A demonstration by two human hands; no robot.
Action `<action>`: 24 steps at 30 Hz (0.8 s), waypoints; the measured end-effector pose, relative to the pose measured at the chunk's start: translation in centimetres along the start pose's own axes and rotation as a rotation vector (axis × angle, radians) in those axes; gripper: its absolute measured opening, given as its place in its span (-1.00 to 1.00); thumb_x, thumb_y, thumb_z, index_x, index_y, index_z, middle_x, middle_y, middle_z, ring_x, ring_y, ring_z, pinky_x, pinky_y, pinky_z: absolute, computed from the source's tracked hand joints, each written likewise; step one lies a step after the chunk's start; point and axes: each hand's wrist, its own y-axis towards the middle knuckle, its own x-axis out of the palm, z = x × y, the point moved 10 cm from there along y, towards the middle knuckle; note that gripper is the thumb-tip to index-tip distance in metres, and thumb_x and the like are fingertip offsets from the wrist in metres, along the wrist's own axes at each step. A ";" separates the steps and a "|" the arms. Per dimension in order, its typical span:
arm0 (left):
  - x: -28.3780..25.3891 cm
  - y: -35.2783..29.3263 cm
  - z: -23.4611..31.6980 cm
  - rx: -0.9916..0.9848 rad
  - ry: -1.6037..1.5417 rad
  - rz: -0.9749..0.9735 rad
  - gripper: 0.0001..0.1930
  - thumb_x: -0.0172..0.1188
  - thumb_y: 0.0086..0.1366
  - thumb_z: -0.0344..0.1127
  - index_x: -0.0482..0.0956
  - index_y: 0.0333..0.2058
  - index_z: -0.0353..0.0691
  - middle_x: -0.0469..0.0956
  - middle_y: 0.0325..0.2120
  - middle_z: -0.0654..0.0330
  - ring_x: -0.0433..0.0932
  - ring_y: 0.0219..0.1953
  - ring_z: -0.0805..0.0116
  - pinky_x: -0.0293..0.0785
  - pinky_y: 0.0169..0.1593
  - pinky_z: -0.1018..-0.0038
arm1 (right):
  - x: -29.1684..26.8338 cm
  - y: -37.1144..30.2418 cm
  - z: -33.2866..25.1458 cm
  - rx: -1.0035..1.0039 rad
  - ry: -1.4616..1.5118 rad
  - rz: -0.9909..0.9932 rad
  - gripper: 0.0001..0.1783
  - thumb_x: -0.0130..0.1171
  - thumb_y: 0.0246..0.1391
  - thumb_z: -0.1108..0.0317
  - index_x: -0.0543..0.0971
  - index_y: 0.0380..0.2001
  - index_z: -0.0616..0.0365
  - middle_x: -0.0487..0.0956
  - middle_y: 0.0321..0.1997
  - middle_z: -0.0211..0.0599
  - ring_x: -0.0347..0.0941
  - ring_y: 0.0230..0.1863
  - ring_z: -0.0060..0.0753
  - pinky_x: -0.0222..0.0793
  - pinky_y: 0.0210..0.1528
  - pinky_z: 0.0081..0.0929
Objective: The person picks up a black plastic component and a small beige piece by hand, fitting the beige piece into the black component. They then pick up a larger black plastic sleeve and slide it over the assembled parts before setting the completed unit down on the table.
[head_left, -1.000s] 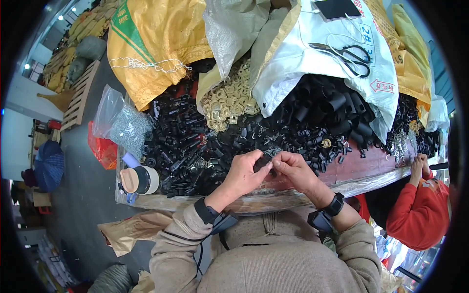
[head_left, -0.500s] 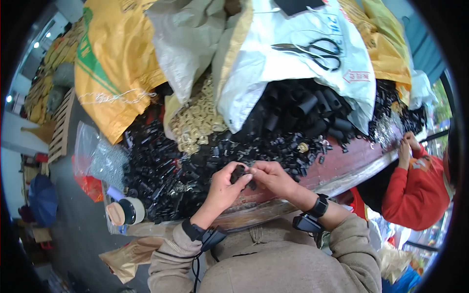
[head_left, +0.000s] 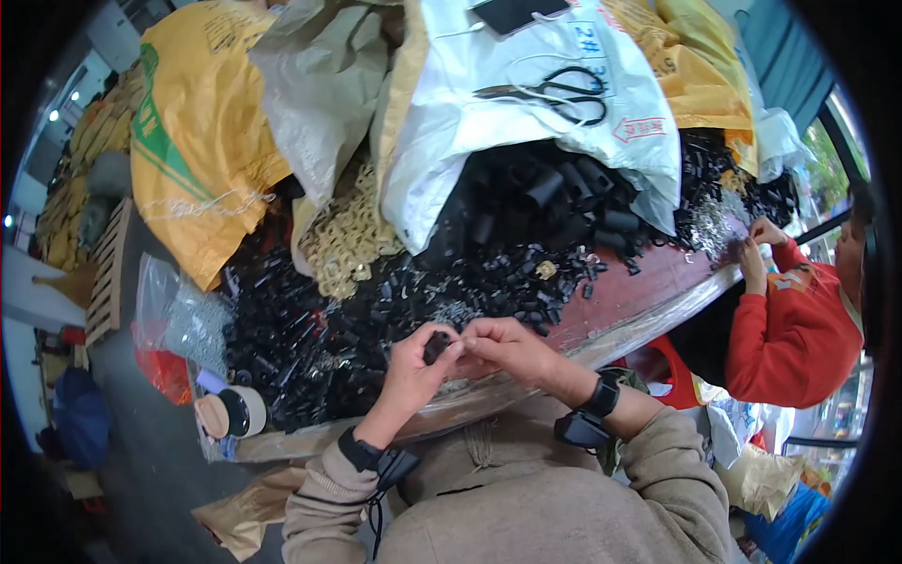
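Observation:
Close together over the table's near edge, my two hands meet at the fingertips. My left hand (head_left: 412, 369) is curled round a small black plastic part (head_left: 436, 347), whose dark end shows between thumb and forefinger. My right hand (head_left: 510, 350) is pinched against it from the right; whatever lies between those fingertips is too small to make out. Just beyond the hands lies a heap of small black plastic parts (head_left: 310, 329), with a patch of tiny silvery pieces (head_left: 455, 313) in it.
Behind the heap stand a yellow sack (head_left: 211, 122) and a white sack (head_left: 526, 103) spilling black tubes (head_left: 554, 193), with scissors (head_left: 554, 92) on top. Cream-coloured pieces (head_left: 348, 244) lie between. A round tub (head_left: 242, 412) sits at the left corner. A co-worker in red (head_left: 789, 324) works at right.
The view has shifted, so the sacks and heap sit further left. My hands remain together; the black part has turned slightly in my left fingers and the right fingers are pinched closer to it.

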 end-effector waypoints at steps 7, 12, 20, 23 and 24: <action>3.1 0.1 -3.8 -0.406 -0.796 -0.162 -0.73 0.02 0.15 -0.39 0.31 -0.16 -0.26 0.41 -0.44 0.29 0.36 -0.49 0.59 0.29 -0.47 0.66 | -2.5 0.1 -2.2 -0.270 -0.330 0.123 -0.88 -0.02 0.02 0.42 0.45 -0.48 0.24 0.45 -0.53 -0.47 0.35 -0.50 -0.69 0.30 -0.46 -0.69; 3.7 -0.6 -4.5 -0.474 -1.096 -0.229 -0.62 -0.04 0.21 -0.32 0.18 -0.01 -0.25 0.39 -0.33 0.27 0.39 -0.37 0.54 0.36 -0.39 0.63 | -0.8 -0.6 -5.5 -0.473 -0.775 0.157 -0.95 0.08 -0.15 0.49 0.46 -0.53 0.23 0.42 -0.58 -0.33 0.39 -0.53 -0.47 0.30 -0.47 -0.59; 3.3 -1.7 -5.7 -0.531 -0.900 -0.148 -0.59 -0.04 0.22 -0.26 0.18 -0.02 -0.36 0.37 -0.33 0.23 0.41 -0.31 0.48 0.44 -0.25 0.56 | 2.3 -2.1 -7.0 -0.773 -1.138 0.172 -0.87 0.15 -0.32 0.51 0.46 -0.56 0.17 0.33 -0.64 -0.32 0.31 -0.61 -0.29 0.25 -0.54 -0.44; 3.5 -2.1 -5.1 -0.513 -0.906 -0.173 -0.59 -0.06 0.23 -0.27 0.18 -0.02 -0.41 0.37 -0.28 0.20 0.41 -0.26 0.46 0.44 -0.21 0.53 | 3.2 -2.7 -7.0 -0.813 -1.193 0.160 -0.87 0.15 -0.33 0.50 0.45 -0.57 0.16 0.32 -0.64 -0.34 0.31 -0.62 -0.30 0.24 -0.56 -0.42; 3.6 -2.3 -4.8 -0.504 -0.908 -0.186 -0.59 -0.07 0.23 -0.28 0.18 -0.02 -0.43 0.36 -0.25 0.18 0.41 -0.24 0.45 0.44 -0.18 0.51 | 3.4 -2.8 -6.8 -0.808 -1.215 0.150 -0.87 0.15 -0.33 0.50 0.44 -0.57 0.16 0.33 -0.64 -0.35 0.32 -0.62 -0.30 0.24 -0.56 -0.42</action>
